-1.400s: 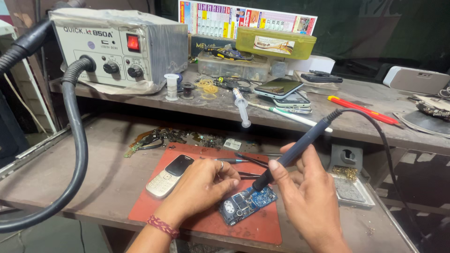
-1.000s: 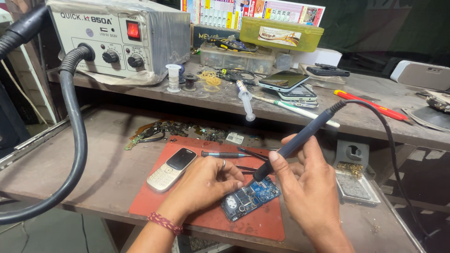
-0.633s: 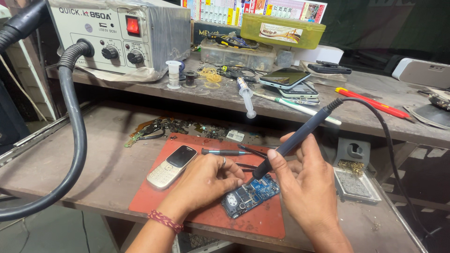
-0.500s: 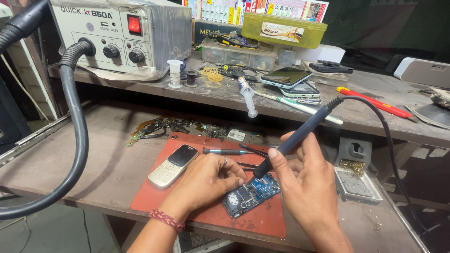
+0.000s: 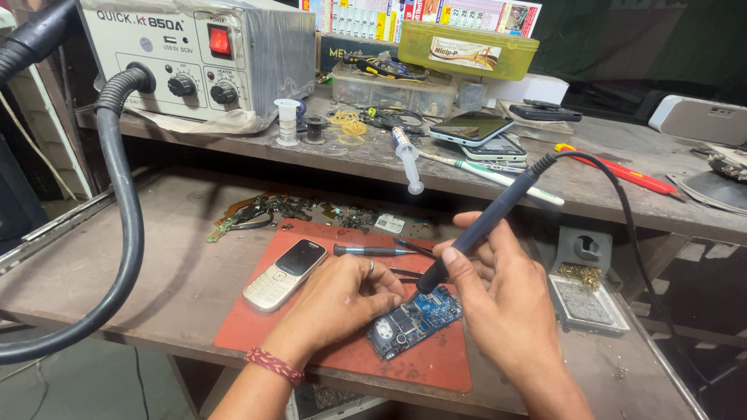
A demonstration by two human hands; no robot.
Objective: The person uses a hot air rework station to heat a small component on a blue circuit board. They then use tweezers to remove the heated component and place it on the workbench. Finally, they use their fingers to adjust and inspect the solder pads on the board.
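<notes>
A big grey machine (image 5: pixel 198 58) with knobs sits up at 11 o'clock, and a fat black hose (image 5: pixel 124 233) hangs down from it on the left. On the red mat (image 5: pixel 257 330) lies a small silver phone (image 5: pixel 285 274), closed up and not being touched. Next to it the left hand (image 5: pixel 342 299) rests on the mat, fingers curled down beside the blue circuit board (image 5: pixel 415 320). I cannot tell if it pinches something small. The board lies bare near the middle of the mat, at about 6 o'clock. The right hand (image 5: pixel 506 299) is closed tight around a dark soldering pen (image 5: pixel 482 227), and its tip comes down onto the board's top edge. So the board looks already out of its case and the fixing seems under way, not done. At 3 o'clock sits a little tray (image 5: pixel 587 302)
</notes>
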